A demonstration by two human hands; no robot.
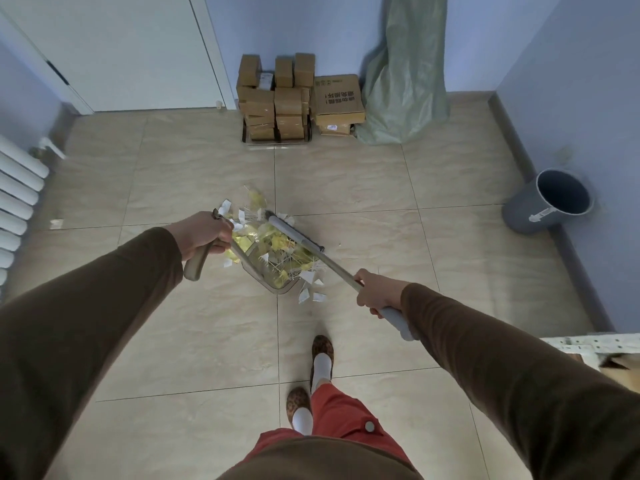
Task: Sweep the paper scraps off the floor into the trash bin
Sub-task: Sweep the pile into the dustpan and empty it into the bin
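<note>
Yellow and white paper scraps (pixel 273 247) are heaped at frame centre, mostly inside a clear dustpan (pixel 273 271), a few spilled on the tiled floor (pixel 346 174) at its lower edge. Dustpan handle is clamped by the left hand (pixel 204 233); broom (pixel 311 247) shaft is clamped by the right hand (pixel 377 292). Grey trash bin (pixel 547 202) stands open at right edge, well apart. Scraps are judged featherlight, easily scattered; pan is best kept level, gripped by its handle.

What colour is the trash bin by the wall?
The trash bin is grey-blue, with a white label on its side, seen in the head view.
</note>
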